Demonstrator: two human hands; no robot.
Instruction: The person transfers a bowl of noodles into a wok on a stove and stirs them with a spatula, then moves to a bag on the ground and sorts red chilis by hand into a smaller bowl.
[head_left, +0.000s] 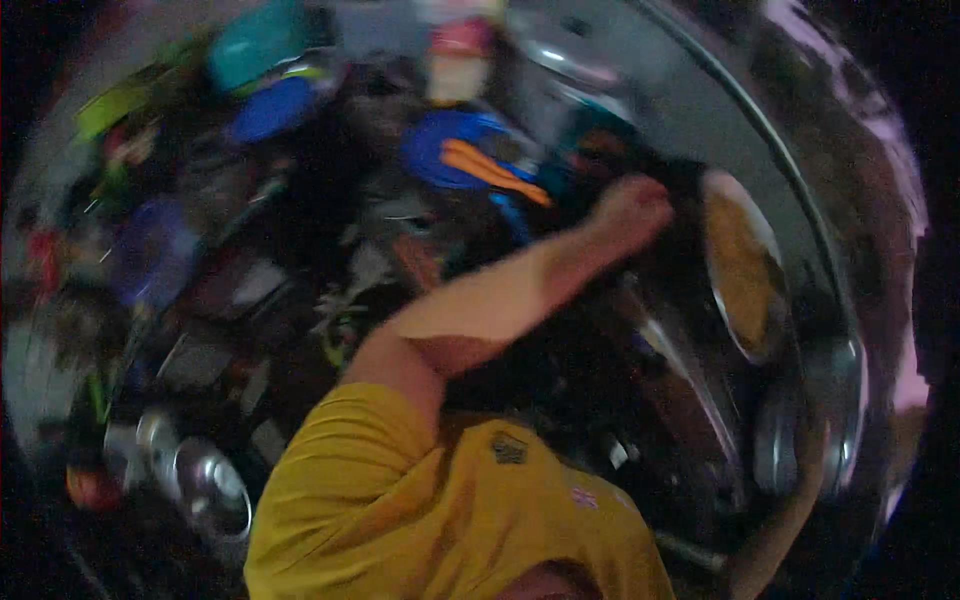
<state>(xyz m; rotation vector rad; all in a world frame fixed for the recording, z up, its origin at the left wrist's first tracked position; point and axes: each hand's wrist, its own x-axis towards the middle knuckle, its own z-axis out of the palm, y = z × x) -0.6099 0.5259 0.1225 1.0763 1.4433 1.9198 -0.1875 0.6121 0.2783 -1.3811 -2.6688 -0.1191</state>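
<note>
The picture is dark and motion-blurred. My left hand reaches across to the right on a bare forearm, its fingers curled beside dark and teal items; whether it holds anything is unclear. Left of it, a long orange object lies across a round blue dish. To its right is a pale oval dish or pan with an orange-brown surface. At the lower right my right arm runs up to my right hand, a dim shape by a round metal vessel; its fingers cannot be made out.
A container with a red lid stands at the top. Upper left are a teal tub, a blue dish and a green item. A purple bowl is at the left, a shiny metal bowl lower left. A curved rail crosses the right.
</note>
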